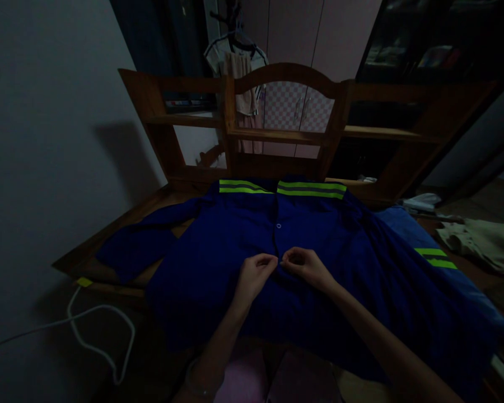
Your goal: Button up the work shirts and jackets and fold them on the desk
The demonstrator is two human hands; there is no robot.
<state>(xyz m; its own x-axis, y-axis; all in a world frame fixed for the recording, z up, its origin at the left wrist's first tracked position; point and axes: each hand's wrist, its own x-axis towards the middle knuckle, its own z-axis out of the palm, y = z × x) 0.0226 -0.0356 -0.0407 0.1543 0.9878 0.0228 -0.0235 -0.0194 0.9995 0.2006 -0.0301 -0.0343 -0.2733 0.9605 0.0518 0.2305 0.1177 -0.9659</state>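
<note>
A dark blue work shirt (222,240) lies spread out front up, with yellow-green reflective bands (313,189) across its chest. A pale button (279,225) shows on the front opening, above my hands. Lower on that opening, my left hand (255,274) pinches the fabric between thumb and fingertips. Close beside it, fingertips nearly touching, my right hand (306,267) is closed in a pinch on the opposite side of the opening. A small pale bit, perhaps a button, shows at the right fingertips; the fingers hide most of it.
Behind the shirt stands a wooden headboard (285,73) with shelves. Clothes on a hanger (239,56) hang beyond it. A white cable (105,307) loops at the left by the wall. Light folded cloth (483,240) and blue fabric (403,224) lie at the right.
</note>
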